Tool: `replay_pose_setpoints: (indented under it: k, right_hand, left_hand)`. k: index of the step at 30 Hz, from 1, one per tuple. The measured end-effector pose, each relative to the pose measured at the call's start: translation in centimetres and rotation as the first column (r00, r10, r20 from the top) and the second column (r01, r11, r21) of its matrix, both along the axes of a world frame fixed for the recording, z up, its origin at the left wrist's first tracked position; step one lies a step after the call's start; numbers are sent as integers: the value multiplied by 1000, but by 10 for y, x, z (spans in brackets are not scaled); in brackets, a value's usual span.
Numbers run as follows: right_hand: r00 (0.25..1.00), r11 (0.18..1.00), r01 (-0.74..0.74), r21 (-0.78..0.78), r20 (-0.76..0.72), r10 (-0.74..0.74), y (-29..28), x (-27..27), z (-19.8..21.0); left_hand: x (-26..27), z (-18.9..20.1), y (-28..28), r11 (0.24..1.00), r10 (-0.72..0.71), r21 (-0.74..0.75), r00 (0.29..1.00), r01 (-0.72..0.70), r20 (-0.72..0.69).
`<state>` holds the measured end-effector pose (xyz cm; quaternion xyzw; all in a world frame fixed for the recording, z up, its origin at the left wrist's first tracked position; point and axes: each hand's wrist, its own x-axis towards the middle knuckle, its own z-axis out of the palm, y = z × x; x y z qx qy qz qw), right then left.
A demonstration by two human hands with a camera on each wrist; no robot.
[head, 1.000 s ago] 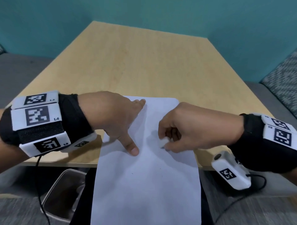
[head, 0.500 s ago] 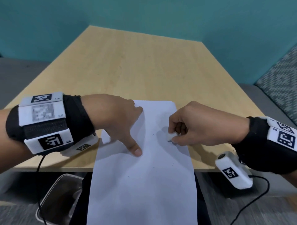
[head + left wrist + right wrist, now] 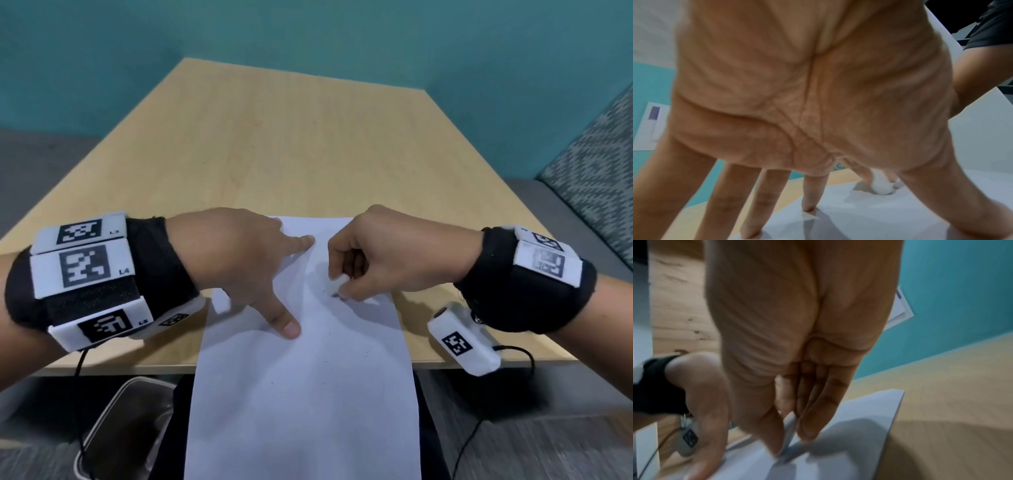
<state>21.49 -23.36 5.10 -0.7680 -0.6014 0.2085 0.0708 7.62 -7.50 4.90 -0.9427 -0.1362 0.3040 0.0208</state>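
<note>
A white sheet of paper [image 3: 308, 394] lies on the wooden table [image 3: 308, 154], its near part hanging over the front edge. My left hand [image 3: 246, 263] presses the sheet with fingers [image 3: 809, 194] spread straight and thumb pointing toward me. My right hand [image 3: 387, 260] pinches a small white eraser [image 3: 337, 284] between thumb and curled fingers, its tip on the paper just right of the left hand. The eraser [image 3: 882, 186] shows in the left wrist view, and in the right wrist view the eraser [image 3: 789, 431] sits edge-on between the fingertips. Faint dark specks dot the sheet.
A metal bin [image 3: 126, 421] stands on the floor under the table's front left. A patterned cushion [image 3: 596, 164] is at the right. A teal wall runs behind the table. Cables hang from both wrist units.
My right hand has carried the eraser farther up the sheet and a little left, closer to the left index finger. The left hand keeps pressing the paper in the same spot.
</note>
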Motion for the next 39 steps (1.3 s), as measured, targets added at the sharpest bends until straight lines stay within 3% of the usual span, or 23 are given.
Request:
replay_pose_setpoints:
  k: [2, 8, 13, 18, 22, 28, 35, 39]
  right_hand:
    - [1000, 999, -20, -33, -23, 19, -1, 0, 2]
    - [993, 997, 29, 65, 117, -37, 5, 8, -5]
    - [995, 999, -50, -14, 84, 51, 4, 1, 1]
    - [986, 995, -2, 96, 163, -14, 9, 11, -8]
    - [998, 1000, -21, 14, 63, 20, 5, 12, -1]
    - [992, 984, 105, 141, 53, -114, -1, 35, 8]
    - [999, 997, 36, 72, -8, -35, 1, 21, -4]
    - [999, 997, 18, 79, 39, -21, 9, 21, -6]
  left_hand:
    - [0, 0, 0, 1000, 7, 3, 1000, -7, -8]
    - [0, 1, -1, 1000, 0, 14, 1000, 0, -17]
    - [1, -1, -1, 1000, -11, 25, 1000, 11, -1]
    - [1, 1, -1, 1000, -7, 23, 1000, 7, -10]
    - [-1, 0, 1, 1000, 3, 4, 1000, -3, 5]
    - [-2, 0, 4, 1000, 3, -13, 999, -3, 36]
    - [0, 0, 2, 1000, -5, -18, 999, 5, 33]
    - [-1, 1, 2, 1000, -17, 2, 999, 16, 35]
